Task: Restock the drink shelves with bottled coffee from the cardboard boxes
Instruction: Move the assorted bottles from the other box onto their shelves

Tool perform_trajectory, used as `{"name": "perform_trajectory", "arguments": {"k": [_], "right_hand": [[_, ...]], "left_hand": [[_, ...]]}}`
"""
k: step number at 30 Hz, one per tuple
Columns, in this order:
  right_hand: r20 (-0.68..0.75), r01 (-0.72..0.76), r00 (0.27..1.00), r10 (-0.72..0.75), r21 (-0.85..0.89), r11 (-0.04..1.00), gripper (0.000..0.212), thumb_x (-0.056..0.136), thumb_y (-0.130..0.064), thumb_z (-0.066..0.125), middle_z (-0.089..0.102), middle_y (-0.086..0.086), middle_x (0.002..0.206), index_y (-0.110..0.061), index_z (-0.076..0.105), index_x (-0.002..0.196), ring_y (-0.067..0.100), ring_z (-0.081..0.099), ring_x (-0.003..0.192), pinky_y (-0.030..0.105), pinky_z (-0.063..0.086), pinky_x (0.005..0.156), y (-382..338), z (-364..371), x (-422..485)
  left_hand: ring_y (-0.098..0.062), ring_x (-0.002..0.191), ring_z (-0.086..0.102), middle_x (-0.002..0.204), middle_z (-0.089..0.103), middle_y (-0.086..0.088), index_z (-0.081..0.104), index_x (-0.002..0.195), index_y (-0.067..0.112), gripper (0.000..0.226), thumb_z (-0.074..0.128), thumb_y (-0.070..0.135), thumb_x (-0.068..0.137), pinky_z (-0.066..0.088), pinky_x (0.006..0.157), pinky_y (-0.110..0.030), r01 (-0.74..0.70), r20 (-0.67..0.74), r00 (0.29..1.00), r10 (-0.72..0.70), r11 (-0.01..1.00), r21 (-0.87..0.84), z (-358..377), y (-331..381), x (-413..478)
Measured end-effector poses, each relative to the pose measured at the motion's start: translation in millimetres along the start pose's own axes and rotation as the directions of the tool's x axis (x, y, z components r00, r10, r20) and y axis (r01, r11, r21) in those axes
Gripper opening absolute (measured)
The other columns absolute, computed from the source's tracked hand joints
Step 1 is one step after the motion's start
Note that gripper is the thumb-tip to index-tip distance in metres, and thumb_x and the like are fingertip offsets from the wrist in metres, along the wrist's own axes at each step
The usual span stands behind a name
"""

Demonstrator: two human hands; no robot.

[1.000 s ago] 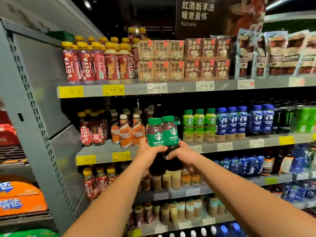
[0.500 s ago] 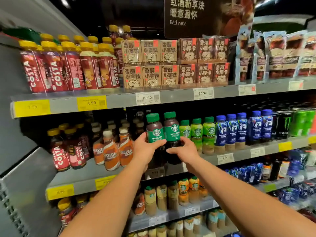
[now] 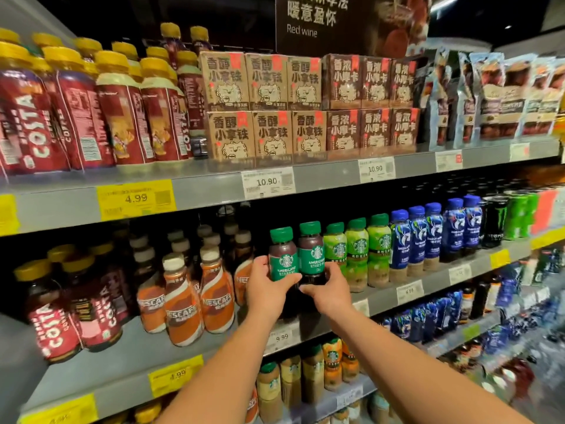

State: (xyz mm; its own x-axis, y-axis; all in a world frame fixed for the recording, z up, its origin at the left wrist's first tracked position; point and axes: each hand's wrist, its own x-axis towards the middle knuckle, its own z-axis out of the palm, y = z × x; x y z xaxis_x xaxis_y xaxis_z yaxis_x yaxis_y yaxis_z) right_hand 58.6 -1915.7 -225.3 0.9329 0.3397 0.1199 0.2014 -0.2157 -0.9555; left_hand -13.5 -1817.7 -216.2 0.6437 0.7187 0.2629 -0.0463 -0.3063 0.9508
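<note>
Two bare hands are working at the front edge of the middle shelf (image 3: 122, 353). The left hand (image 3: 265, 290) is gripping the left Americano bottle (image 3: 282, 255), thumb and fingers wrapped round its green label. The right hand (image 3: 329, 293) is clasping the dark lower part of the right Americano bottle (image 3: 311, 250). Both bottles are standing upright and touching each other over that shelf's front edge; whether their bases are resting on it cannot be told. On the same shelf, Nescafé bottles (image 3: 183, 301) are standing just left of the pair and light-green Starbucks bottles (image 3: 356, 252) just right. Above the middle shelf, brown cartons (image 3: 269, 136) are sitting stacked two high on the top shelf (image 3: 330, 175).
</note>
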Motion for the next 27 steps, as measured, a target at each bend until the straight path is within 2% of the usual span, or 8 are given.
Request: {"name": "perform_trajectory", "arguments": {"k": [3,7,12,14,16,18,20,27], "right_hand": [[-0.011,0.016,1.0,-0.016,-0.027,1.0,0.048,0.074,-0.005,0.079,0.063,0.003,0.106,-0.015,0.051,0.113,0.02,0.06,0.098,0.034,0.05,0.086,2.0,5.1,6.0],[-0.027,0.036,0.999,-0.039,-0.094,0.995,0.046,0.072,-0.006,0.08,0.065,0.003,0.105,-0.013,0.057,0.111,0.022,0.062,0.1,0.034,0.05,0.086,11.2,10.4,11.0],[-0.099,0.059,0.992,-0.073,-0.14,0.988,0.045,0.074,-0.015,0.08,0.061,-0.002,0.1,-0.016,0.056,0.112,0.015,0.058,0.094,0.024,0.044,0.078,17.8,12.5,8.2],[-0.127,0.056,0.989,-0.072,-0.121,0.991,0.043,0.074,-0.016,0.08,0.059,-0.002,0.098,-0.015,0.055,0.109,0.014,0.056,0.09,0.023,0.042,0.075,18.8,13.6,5.7],[-0.143,0.056,0.987,-0.073,-0.118,0.991,0.043,0.074,-0.017,0.08,0.058,-0.002,0.097,-0.013,0.055,0.109,0.013,0.054,0.088,0.023,0.04,0.074,20.6,14.5,4.7],[-0.169,0.063,0.982,-0.083,-0.118,0.991,0.043,0.073,-0.017,0.081,0.06,-0.001,0.098,-0.012,0.057,0.108,0.014,0.055,0.089,0.024,0.042,0.075,22.8,15.2,5.5],[-0.199,0.065,0.976,-0.089,-0.126,0.99,0.043,0.071,-0.018,0.082,0.061,-0.001,0.098,-0.012,0.058,0.106,0.016,0.057,0.091,0.025,0.044,0.076,24.9,15.9,6.8],[-0.256,0.016,0.965,-0.061,-0.176,0.984,0.048,0.068,-0.026,0.085,0.062,0.001,0.1,-0.013,0.058,0.104,0.019,0.059,0.093,0.034,0.051,0.08,27.9,16.6,12.6]], "left_hand": [[-0.003,0.086,0.06,0.096,0.062,0.007,0.051,0.105,0.02,0.047,0.081,0.009,0.07,0.049,0.073,-0.019,0.002,-0.006,1.0,-0.002,1.0,-0.001,2.2,-6.8,6.7],[-0.014,0.098,0.062,0.107,0.063,0.001,0.056,0.109,0.027,0.052,0.084,0.025,0.065,0.054,0.087,-0.043,0.034,-0.054,0.998,-0.032,0.999,0.025,6.8,-24.3,10.6],[-0.007,0.092,0.062,0.098,0.063,0.014,0.055,0.109,0.029,0.05,0.084,0.023,0.069,0.054,0.081,-0.031,0.019,-0.075,0.997,-0.018,1.0,0.008,9.5,-26.4,7.2],[0.0,0.085,0.058,0.091,0.057,0.02,0.052,0.107,0.028,0.047,0.082,0.02,0.071,0.048,0.073,-0.019,0.02,-0.055,0.998,-0.019,1.0,0.019,9.0,-26.2,5.1],[0.001,0.084,0.053,0.092,0.053,0.018,0.053,0.112,0.023,0.049,0.08,0.013,0.072,0.04,0.07,-0.013,0.031,-0.036,0.999,-0.029,0.998,0.05,8.2,-26.2,4.3],[-0.006,0.096,0.051,0.104,0.049,0.01,0.053,0.122,0.02,0.056,0.078,0.011,0.073,0.04,0.079,-0.019,0.036,-0.023,0.999,-0.034,0.993,0.111,8.0,-26.6,3.6],[-0.01,0.099,0.051,0.111,0.049,0.006,0.053,0.125,0.021,0.058,0.079,0.015,0.073,0.041,0.082,-0.022,0.04,-0.018,0.999,-0.038,0.992,0.124,8.7,-27.9,3.7],[-0.012,0.098,0.058,0.109,0.061,0.004,0.059,0.118,0.016,0.054,0.082,0.024,0.07,0.048,0.079,-0.025,0.047,-0.061,0.997,-0.041,0.995,0.093,13.3,-36.4,3.3]]}}
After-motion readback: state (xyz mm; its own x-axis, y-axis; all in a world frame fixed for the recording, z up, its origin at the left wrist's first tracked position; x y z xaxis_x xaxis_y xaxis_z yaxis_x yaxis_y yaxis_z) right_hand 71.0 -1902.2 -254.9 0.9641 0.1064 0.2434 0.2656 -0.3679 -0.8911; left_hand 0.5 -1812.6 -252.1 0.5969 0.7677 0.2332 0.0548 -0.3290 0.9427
